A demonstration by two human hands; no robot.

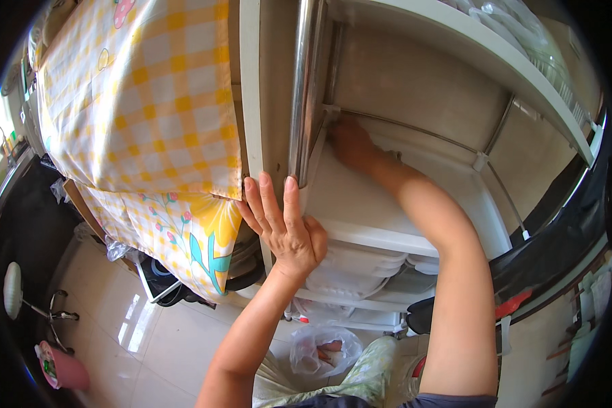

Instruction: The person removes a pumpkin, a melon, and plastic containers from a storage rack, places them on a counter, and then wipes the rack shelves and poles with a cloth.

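My left hand [291, 237] lies with fingers spread against the front corner of a white shelf rack. Its fingertips touch the foot of a chrome post [304, 92] and the white edge of a cabinet side [255, 102] beside it. Reaching deep over a white plastic shelf [357, 204], my right hand [354, 140] is at the back left corner, near a thin metal rail [413, 127]. The fingers are blurred and shaded, so whether they hold something is hidden. A small dark greenish bit [395, 154] shows behind the right wrist; what it is cannot be made out.
A yellow checked cloth [173, 102] drapes the unit at left. The upper shelf [535, 76] bears plastic bags. Clear plastic containers [357, 268] fill the tier below. On the floor are a plastic bag [306, 349], a pink bin [66, 367] and a wheeled stool [13, 290].
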